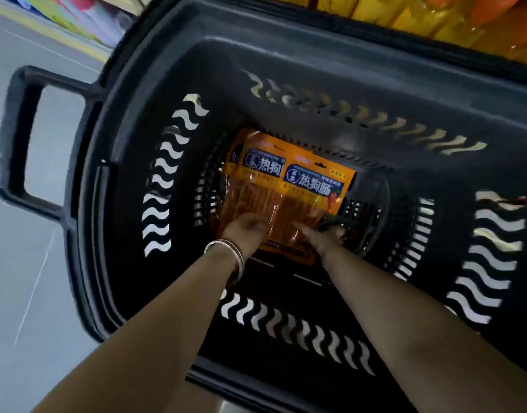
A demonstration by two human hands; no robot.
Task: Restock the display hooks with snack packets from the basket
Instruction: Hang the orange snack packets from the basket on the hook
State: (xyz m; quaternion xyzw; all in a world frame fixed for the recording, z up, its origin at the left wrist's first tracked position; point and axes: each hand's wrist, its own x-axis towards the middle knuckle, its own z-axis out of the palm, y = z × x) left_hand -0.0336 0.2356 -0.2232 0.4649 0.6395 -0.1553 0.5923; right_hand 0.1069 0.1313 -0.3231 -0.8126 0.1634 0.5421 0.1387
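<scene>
Head view: touched lower edge of overlapping orange plastic snack packets (pixel 286 181) on floor of black slotted plastic basket (pixel 286 70) with left hand (pixel 246 231) and right hand (pixel 323 237), close together; couldn't tell whether gripped or merely pressed.

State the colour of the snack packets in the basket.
Orange snack packets with blue labels; head view.

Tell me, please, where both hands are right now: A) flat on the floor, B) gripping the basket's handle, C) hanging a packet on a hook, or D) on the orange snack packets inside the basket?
D: the left hand and right hand both touch the orange snack packets lying at the bottom of the black basket.
</scene>
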